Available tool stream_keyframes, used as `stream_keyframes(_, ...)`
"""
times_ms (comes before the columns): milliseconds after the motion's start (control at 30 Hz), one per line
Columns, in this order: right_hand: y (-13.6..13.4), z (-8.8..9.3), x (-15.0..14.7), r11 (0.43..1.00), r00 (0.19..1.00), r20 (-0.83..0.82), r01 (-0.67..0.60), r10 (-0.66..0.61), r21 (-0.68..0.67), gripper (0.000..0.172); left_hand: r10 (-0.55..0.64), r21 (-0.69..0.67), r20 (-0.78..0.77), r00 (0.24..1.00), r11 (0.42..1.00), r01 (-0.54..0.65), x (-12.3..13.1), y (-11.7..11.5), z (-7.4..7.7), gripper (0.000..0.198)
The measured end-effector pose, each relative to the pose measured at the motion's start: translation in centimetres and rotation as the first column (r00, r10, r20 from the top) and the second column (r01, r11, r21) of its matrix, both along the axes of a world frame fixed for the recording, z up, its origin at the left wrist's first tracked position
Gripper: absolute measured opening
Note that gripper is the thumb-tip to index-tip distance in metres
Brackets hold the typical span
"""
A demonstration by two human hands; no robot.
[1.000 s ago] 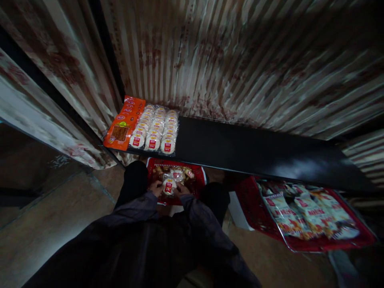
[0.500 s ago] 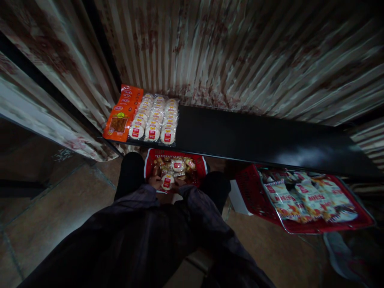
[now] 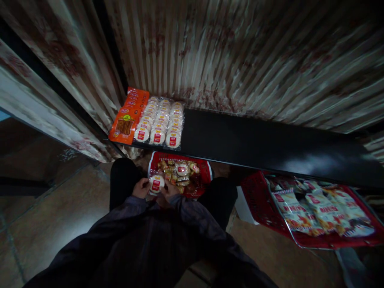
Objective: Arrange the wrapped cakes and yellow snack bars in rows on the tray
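A round white rice cracker packet (image 3: 156,183) with a red label is held between my left hand (image 3: 141,188) and my right hand (image 3: 170,189), each pinching one side. Below it is a red basket (image 3: 205,176) of small gold-wrapped snacks (image 3: 183,181), with another round white packet (image 3: 181,169) lying among them. On the black shelf (image 3: 240,138) beyond, overlapping cracker packets (image 3: 160,124) form three rows. Left of those rows lies an orange snack bag (image 3: 128,118).
To the right, a second red basket (image 3: 255,204) with a metal handle holds several white snack bags (image 3: 325,210). A pleated patterned curtain (image 3: 192,52) hangs behind the shelf. My knees (image 3: 124,180) flank the nearer basket on a tiled floor (image 3: 54,224).
Both hands have lifted the cracker packet and shifted it left, toward the basket's left edge. More of the gold-wrapped snacks now shows. The view has shifted slightly.
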State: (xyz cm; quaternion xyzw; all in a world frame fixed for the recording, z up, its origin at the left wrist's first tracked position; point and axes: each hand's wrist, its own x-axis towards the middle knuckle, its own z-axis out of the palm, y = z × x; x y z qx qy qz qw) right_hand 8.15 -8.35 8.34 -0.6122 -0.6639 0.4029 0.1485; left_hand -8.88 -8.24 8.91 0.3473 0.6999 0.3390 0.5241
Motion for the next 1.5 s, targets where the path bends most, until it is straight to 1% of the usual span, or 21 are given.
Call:
stream_keyframes(100, 2.1, 0.7, 0.5, 0.995, 0.994, -0.093, 0.062, -0.054, 0.081, 0.041, 0.010, 0.176, -0.015, 1.000, 0.984, -0.007, 0.6, 1.7, 1.1, 0.018)
stream_keyframes(200, 4.7, 2.3, 0.5, 0.971, 0.983, -0.133, 0.150, -0.126, 0.188, 0.046, 0.053, 0.346, -0.084, 0.995, 0.938, -0.020, 1.3, 4.2, 2.6, 0.018)
stream_keyframes(333, 8.0, 5.0, -0.7, 0.916, 0.957, -0.143, 0.283, -0.251, 0.284, 0.051, 0.096, 0.567, -0.206, 0.974, 0.823, 0.039, 1.6, 7.8, 4.3, 0.023)
stream_keyframes(400, 9.5, 5.9, -1.4, 0.902, 0.955, -0.140, 0.294, -0.262, 0.317, 0.054, 0.131, 0.640, -0.266, 0.955, 0.765, 0.073, 1.5, 9.3, 4.7, 0.028)
stream_keyframes(500, 11.8, 6.3, -2.2, 0.883, 0.959, -0.124, 0.283, -0.255, 0.376, 0.055, 0.171, 0.698, -0.357, 0.918, 0.703, 0.140, 1.4, 11.1, 4.8, 0.039)
stream_keyframes(633, 14.1, 6.2, -2.9, 0.860, 0.959, -0.075, 0.279, -0.274, 0.428, 0.054, 0.199, 0.710, -0.516, 0.833, 0.644, 0.286, 1.5, 12.9, 4.2, 0.049)
stream_keyframes(733, 15.0, 6.2, -2.9, 0.852, 0.960, -0.041, 0.264, -0.276, 0.453, 0.051, 0.224, 0.679, -0.621, 0.751, 0.633, 0.372, 1.7, 13.6, 3.6, 0.052)
stream_keyframes(800, 15.5, 6.3, -2.8, 0.859, 0.967, -0.015, 0.234, -0.256, 0.455, 0.045, 0.243, 0.656, -0.673, 0.698, 0.633, 0.411, 1.8, 13.9, 3.2, 0.051)
stream_keyframes(933, 16.0, 6.6, -2.6, 0.879, 0.976, 0.041, 0.174, -0.214, 0.443, 0.038, 0.307, 0.638, -0.739, 0.600, 0.607, 0.474, 2.2, 13.9, 2.8, 0.048)
stream_keyframes(1000, 15.9, 6.8, -2.4, 0.866, 0.970, 0.097, 0.152, -0.224, 0.476, 0.035, 0.313, 0.624, -0.761, 0.568, 0.591, 0.511, 2.4, 13.9, 2.6, 0.045)
stream_keyframes(1033, 15.8, 7.0, -2.2, 0.845, 0.963, 0.130, 0.139, -0.238, 0.516, 0.034, 0.303, 0.614, -0.771, 0.560, 0.586, 0.529, 2.5, 13.9, 2.5, 0.045)
stream_keyframes(1067, 15.6, 7.1, -2.0, 0.813, 0.953, 0.159, 0.125, -0.258, 0.569, 0.035, 0.290, 0.605, -0.779, 0.556, 0.582, 0.544, 2.5, 13.9, 2.4, 0.045)
stream_keyframes(1167, 15.3, 7.0, -1.0, 0.672, 0.911, 0.205, 0.100, -0.359, 0.734, 0.045, 0.266, 0.601, -0.779, 0.568, 0.578, 0.552, 2.7, 14.2, 2.2, 0.046)
stream_keyframes(1200, 15.4, 6.8, -0.6, 0.642, 0.890, 0.217, 0.103, -0.400, 0.760, 0.048, 0.263, 0.607, -0.774, 0.576, 0.570, 0.554, 2.8, 14.3, 2.1, 0.046)
stream_keyframes(1233, 15.6, 6.6, -0.4, 0.634, 0.869, 0.234, 0.112, -0.436, 0.765, 0.049, 0.262, 0.615, -0.768, 0.585, 0.558, 0.557, 2.9, 14.5, 1.9, 0.047)
stream_keyframes(1267, 15.9, 6.4, -0.1, 0.649, 0.851, 0.257, 0.123, -0.458, 0.750, 0.050, 0.262, 0.624, -0.761, 0.593, 0.544, 0.561, 3.0, 14.6, 1.8, 0.047)
stream_keyframes(1300, 16.3, 6.1, 0.0, 0.679, 0.841, 0.279, 0.134, -0.463, 0.722, 0.050, 0.265, 0.633, -0.756, 0.599, 0.531, 0.564, 3.1, 14.8, 1.6, 0.048)
stream_keyframes(1367, 17.3, 5.4, 0.0, 0.741, 0.852, 0.303, 0.137, -0.427, 0.658, 0.051, 0.276, 0.642, -0.752, 0.598, 0.513, 0.570, 3.2, 15.2, 1.4, 0.050)
stream_keyframes(1400, 17.8, 5.1, -0.1, 0.757, 0.865, 0.300, 0.130, -0.403, 0.640, 0.052, 0.279, 0.640, -0.755, 0.593, 0.509, 0.576, 3.2, 15.4, 1.2, 0.051)
stream_keyframes(1433, 18.2, 4.9, -0.2, 0.762, 0.876, 0.293, 0.121, -0.384, 0.636, 0.052, 0.277, 0.633, -0.762, 0.585, 0.506, 0.585, 3.3, 15.5, 1.1, 0.051)
stream_keyframes(1500, 18.9, 4.4, -0.4, 0.751, 0.888, 0.275, 0.111, -0.369, 0.651, 0.053, 0.267, 0.613, -0.779, 0.568, 0.515, 0.599, 3.3, 15.9, 1.0, 0.052)
